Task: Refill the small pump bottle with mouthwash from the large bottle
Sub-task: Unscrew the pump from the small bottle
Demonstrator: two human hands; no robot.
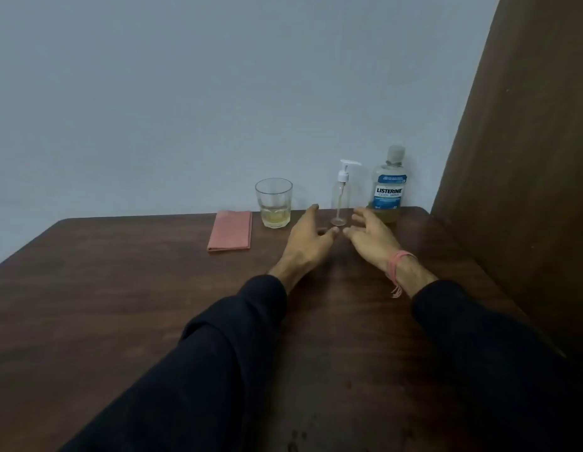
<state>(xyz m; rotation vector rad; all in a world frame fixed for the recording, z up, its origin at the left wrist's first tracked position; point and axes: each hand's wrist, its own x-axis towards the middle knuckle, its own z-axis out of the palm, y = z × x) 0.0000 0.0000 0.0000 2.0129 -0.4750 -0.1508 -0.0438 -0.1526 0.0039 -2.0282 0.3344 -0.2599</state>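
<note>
Both hands are reaching out over the table (pixel 120 288), fingers spread and relaxed, holding nothing. The left hand (pixel 308 238) is hovering just left of the pump bottle (pixel 340 197), fingers loosely extended, thumb tip near the right thumb. The right hand (pixel 370 234) is lying open just right of that bottle, palm turned inward, a pink thread band (pixel 397 264) circling its wrist. Whether either hand is touching the tabletop is hard to tell.

The pump bottle is standing upright between the two hands, near the far edge; it is clear, slim and looking nearly empty, with a white pump head. Its lower right is partly hidden behind the right fingers. The big bottle (pixel 388 187) is standing just right of it, capped, blue-labelled, holding yellowish liquid; its base is partly hidden too.

A clear glass (pixel 274 202) with a little pale liquid is sitting left of the hands, and a folded pink cloth (pixel 230 230) is lying flat beside it. Dark sleeves (pixel 218 353) are covering both forearms. The table is dark wood grain.
</note>
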